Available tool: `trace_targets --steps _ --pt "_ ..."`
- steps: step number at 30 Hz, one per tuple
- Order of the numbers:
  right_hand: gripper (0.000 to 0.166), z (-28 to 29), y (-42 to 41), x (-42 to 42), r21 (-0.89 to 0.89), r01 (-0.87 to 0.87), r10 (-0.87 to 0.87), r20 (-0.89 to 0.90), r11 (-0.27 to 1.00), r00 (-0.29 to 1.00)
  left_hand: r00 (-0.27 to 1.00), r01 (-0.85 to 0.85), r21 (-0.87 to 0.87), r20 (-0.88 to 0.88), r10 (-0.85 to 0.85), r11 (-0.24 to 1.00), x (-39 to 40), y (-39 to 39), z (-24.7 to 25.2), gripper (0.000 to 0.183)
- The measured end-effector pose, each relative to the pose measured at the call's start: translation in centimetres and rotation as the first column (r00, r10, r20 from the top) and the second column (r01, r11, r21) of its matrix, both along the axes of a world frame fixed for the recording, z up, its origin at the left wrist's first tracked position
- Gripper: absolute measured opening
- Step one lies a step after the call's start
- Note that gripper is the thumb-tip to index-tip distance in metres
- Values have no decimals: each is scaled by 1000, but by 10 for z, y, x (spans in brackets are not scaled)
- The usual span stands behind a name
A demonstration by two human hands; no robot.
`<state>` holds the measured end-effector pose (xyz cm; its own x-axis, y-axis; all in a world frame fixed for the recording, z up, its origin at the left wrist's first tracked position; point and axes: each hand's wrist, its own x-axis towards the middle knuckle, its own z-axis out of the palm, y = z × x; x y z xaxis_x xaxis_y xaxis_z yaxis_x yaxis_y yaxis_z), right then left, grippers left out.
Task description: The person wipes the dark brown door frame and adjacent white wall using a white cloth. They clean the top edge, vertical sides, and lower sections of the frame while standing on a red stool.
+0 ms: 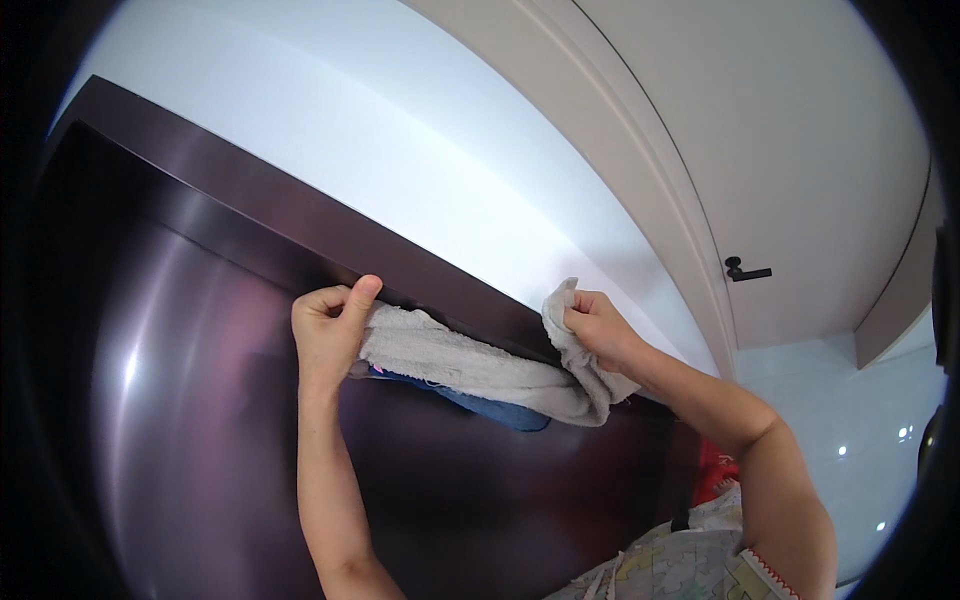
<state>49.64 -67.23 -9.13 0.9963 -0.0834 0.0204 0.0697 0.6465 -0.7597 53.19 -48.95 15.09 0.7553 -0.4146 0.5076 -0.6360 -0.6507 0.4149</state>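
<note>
A light grey terry towel [465, 352] stretches between my two hands, along the lower edge of a dark, glossy frame [285, 202]. At its left end, my left hand [330, 330] is closed on the towel with the thumb lying against the frame. My right hand [600, 330] pinches the other end and lifts a folded corner of it against the white wall. Below the towel shows a strip of blue cloth [495, 409]; the rest of it is hidden. Behind my forearms stands a dark, shiny door-like panel [225, 420] with blurred reflections.
A pale door [810, 187] with a black lever handle [748, 270] is on the right, beside the white wall [360, 150]. Glossy light floor tiles [825, 405] lie at lower right. Something red [716, 465] shows behind my right arm.
</note>
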Motion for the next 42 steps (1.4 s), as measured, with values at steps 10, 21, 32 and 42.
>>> trace_targets --steps 10,21,32,42 --pt "34 75 33 8 -81 371 -216 690 925 691 1000 -6 61 15 5 998 6 5 -4 49" --pt "67 142 65 38 -170 961 -301 925 218 232 988 16 4 -152 -15 1000 39 49 -17 42" --pt "33 41 40 39 -55 529 -393 605 847 692 999 51 -20 -3 -51 999 65 55 -23 41" --pt "34 112 13 44 162 -6 -83 541 987 837 999 48 -92 -9 -49 995 67 47 -30 41"
